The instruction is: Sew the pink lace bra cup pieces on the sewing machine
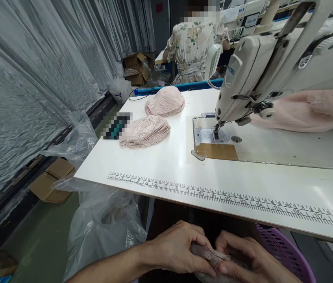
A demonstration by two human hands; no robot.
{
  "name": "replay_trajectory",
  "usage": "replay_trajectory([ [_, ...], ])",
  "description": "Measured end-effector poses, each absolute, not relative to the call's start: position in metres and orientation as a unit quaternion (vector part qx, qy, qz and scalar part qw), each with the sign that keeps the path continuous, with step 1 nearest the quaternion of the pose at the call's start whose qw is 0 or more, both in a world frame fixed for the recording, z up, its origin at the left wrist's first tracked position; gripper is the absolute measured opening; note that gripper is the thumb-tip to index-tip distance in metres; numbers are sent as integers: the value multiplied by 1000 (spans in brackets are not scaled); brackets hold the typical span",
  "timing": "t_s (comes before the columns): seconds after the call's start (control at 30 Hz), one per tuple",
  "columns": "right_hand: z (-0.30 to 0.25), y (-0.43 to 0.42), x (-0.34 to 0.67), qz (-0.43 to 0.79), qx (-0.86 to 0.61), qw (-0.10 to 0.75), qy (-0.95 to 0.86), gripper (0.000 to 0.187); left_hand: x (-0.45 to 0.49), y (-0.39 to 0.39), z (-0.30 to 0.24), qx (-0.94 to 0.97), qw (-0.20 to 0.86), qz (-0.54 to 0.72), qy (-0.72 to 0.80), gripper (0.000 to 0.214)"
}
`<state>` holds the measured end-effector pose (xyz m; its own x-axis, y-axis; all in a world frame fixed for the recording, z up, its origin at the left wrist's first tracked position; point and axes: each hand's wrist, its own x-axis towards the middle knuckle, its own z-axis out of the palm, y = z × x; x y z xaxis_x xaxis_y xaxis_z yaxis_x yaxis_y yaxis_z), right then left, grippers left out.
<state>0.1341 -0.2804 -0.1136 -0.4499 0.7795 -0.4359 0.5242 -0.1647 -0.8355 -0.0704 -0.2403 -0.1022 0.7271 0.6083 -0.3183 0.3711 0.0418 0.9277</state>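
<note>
Below the table's front edge, my left hand (180,247) pinches a piece of pale pink lace fabric (213,257) between thumb and fingers. My right hand (247,253) grips the same fabric from the other side, thumb tip close to the left one. Its lower part runs out of the picture, so its full shape is hidden. On the white sewing table lie two stacks of pink lace cup pieces, a nearer stack (147,133) and a farther stack (166,101). The sewing machine (237,74) stands to their right, with no fabric under its presser foot (216,133).
A printed ruler (202,192) runs along the white table (143,165) near its front edge. Pink mesh fabric (311,108) lies behind the machine arm. A purple basket (287,251) sits beneath the table at right; plastic bags (101,224) hang at left. Another person (194,47) sits ahead.
</note>
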Motion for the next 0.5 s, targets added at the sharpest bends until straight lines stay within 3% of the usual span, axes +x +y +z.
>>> replay_trajectory([
  [0.27, -110, -272, 131, 660, -450, 183, -573, 37, -84, -235, -105, 693, 613, 69, 374, 26],
  [0.5, -113, -271, 131, 711, -446, 166, -518, 33, -90, -232, -101, 677, 647, 78, 342, 6],
])
